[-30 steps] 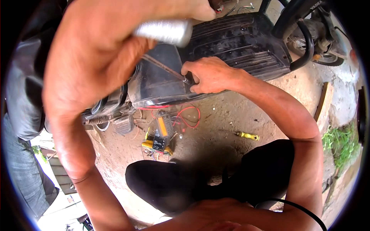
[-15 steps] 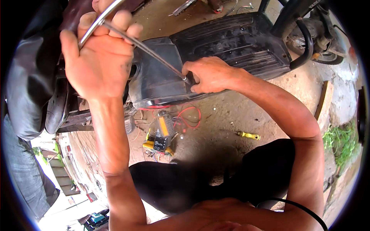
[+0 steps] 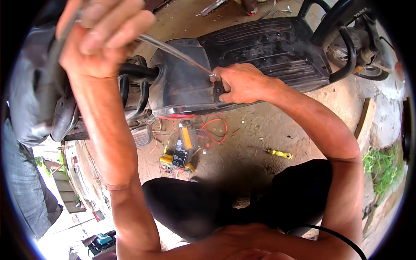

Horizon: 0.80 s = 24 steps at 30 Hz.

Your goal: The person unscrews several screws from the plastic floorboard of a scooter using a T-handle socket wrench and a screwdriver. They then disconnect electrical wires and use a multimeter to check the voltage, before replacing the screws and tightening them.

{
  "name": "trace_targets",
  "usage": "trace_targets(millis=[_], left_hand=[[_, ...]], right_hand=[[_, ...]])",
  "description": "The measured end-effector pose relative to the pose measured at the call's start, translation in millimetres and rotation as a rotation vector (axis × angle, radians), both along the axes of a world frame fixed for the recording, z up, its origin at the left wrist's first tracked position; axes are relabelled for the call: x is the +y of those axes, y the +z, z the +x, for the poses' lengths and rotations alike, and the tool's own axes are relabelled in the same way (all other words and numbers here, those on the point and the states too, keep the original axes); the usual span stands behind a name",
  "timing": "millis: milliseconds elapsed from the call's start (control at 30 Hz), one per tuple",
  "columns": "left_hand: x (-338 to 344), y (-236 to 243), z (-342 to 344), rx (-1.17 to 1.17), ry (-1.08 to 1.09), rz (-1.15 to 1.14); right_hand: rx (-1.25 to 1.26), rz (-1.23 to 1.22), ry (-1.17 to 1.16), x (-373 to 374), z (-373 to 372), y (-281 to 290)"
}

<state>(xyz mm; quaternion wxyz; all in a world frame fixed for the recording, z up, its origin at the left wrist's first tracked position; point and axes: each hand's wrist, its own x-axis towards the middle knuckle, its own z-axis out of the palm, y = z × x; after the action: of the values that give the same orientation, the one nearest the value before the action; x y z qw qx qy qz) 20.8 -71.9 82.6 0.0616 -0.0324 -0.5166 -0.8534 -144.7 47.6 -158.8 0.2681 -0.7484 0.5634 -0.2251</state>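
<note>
My left hand point(image 3: 97, 41), blurred by motion, is closed around the handle of a long T-handle wrench at the upper left. The bright metal shaft of the T-handle wrench point(image 3: 173, 51) slants down to the right. Its tip meets the curled fingers of my right hand point(image 3: 242, 82), which steady it low against the panel. Under them lies the black plastic floor panel point(image 3: 182, 80) of a scooter. Beside the right thumb a small dark recess with a round fastener or hole point(image 3: 219, 90) shows. My right fingers partly hide the wrench's tip.
A yellow-handled screwdriver point(image 3: 281, 154) lies on the dirt floor. Red wire point(image 3: 225, 130) and a black and yellow device point(image 3: 180, 158) lie below the panel. Black frame tubes point(image 3: 346, 52) rise at the right. Another person's trouser leg point(image 3: 26, 182) is at the left.
My left hand has moved up and left, its fingers going from spread to curled round the handle. The wrench tip has shifted up along the panel, with my right fingers still at it.
</note>
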Motion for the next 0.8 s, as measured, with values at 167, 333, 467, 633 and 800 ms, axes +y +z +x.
trace_targets(millis=[167, 333, 467, 633, 800], left_hand=[[12, 4, 13, 0.005, 0.068, -0.126], [26, -10, 41, 0.035, 0.087, -0.024], [68, -25, 44, 0.003, 0.184, 0.092], [84, -70, 66, 0.042, 0.149, 0.181], [103, -84, 94, 0.005, 0.247, 0.119]], right_hand=[[0.026, 0.076, 0.018, 1, 0, 9], [-0.004, 0.070, 0.018, 1, -3, 0], [-0.037, 0.013, 0.018, 2, -5, -3], [-0.101, 0.061, 0.044, 19, -18, 9], [-0.300, 0.322, 0.131, 107, -24, -18]])
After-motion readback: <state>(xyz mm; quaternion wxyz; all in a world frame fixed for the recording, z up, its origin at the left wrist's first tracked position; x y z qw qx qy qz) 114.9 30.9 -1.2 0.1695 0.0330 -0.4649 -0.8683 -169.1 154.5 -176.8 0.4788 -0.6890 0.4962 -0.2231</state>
